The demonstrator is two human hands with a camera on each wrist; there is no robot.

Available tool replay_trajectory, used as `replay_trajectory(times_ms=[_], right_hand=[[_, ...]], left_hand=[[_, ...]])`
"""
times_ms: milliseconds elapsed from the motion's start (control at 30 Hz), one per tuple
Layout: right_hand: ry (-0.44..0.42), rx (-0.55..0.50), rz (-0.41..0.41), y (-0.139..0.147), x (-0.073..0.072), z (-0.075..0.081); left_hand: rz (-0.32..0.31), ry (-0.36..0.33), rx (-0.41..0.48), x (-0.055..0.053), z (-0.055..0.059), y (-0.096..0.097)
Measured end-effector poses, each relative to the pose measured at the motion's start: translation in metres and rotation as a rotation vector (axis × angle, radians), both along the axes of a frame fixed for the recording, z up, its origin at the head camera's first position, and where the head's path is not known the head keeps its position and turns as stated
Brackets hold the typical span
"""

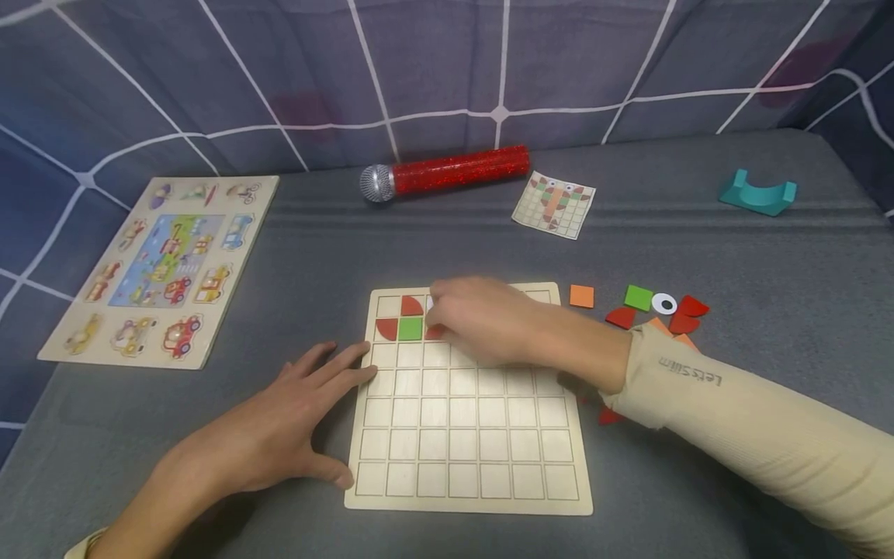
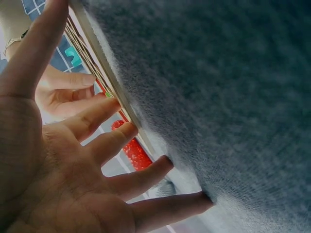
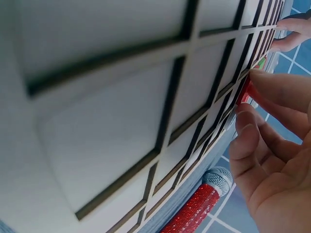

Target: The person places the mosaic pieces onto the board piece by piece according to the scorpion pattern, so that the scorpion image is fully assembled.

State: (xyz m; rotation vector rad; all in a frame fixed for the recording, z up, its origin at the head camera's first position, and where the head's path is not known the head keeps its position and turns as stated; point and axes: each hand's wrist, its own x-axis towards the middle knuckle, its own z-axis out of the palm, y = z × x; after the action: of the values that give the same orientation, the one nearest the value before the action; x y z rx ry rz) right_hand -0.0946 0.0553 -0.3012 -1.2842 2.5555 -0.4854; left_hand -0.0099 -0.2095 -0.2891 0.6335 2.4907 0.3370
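Note:
A pale wooden grid board (image 1: 447, 411) lies flat in front of me. My left hand (image 1: 282, 427) has its fingers spread, with fingertips and thumb at the board's left edge. Over the far rows, my right hand (image 1: 489, 318) pinches a red quarter-circle tile (image 3: 244, 92) between thumb and fingers, close on the board. Left of those fingers, a green square tile (image 1: 410, 328) sits in a cell, with one red tile (image 1: 387, 329) beside it and another red tile (image 1: 412, 305) behind it. A white tile (image 1: 429, 303) shows partly behind the right hand.
Loose tiles lie right of the board: an orange square (image 1: 581, 296), a green square (image 1: 639, 296), a round eye tile (image 1: 664, 303) and several red pieces (image 1: 687, 314), some under the sleeve. Farther back are a pattern card (image 1: 555, 205), red microphone (image 1: 461, 171), teal block (image 1: 758, 194) and picture puzzle (image 1: 168, 272).

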Motion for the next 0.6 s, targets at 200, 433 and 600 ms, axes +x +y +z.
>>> replay_trajectory(times_ms=[200, 433, 600], right_hand=[[-0.016, -0.007, 0.001, 0.0016, 0.001, 0.0002], [-0.005, -0.007, -0.001, 0.0023, 0.0025, 0.0001], [-0.005, -0.024, -0.008, 0.0043, 0.0046, -0.0003]], left_hand=[[0.006, -0.011, 0.003, 0.0, -0.0001, -0.0002], [0.007, -0.01, 0.0, 0.0, -0.0004, 0.0004], [0.003, 0.004, -0.003, 0.0005, -0.0008, 0.0009]])
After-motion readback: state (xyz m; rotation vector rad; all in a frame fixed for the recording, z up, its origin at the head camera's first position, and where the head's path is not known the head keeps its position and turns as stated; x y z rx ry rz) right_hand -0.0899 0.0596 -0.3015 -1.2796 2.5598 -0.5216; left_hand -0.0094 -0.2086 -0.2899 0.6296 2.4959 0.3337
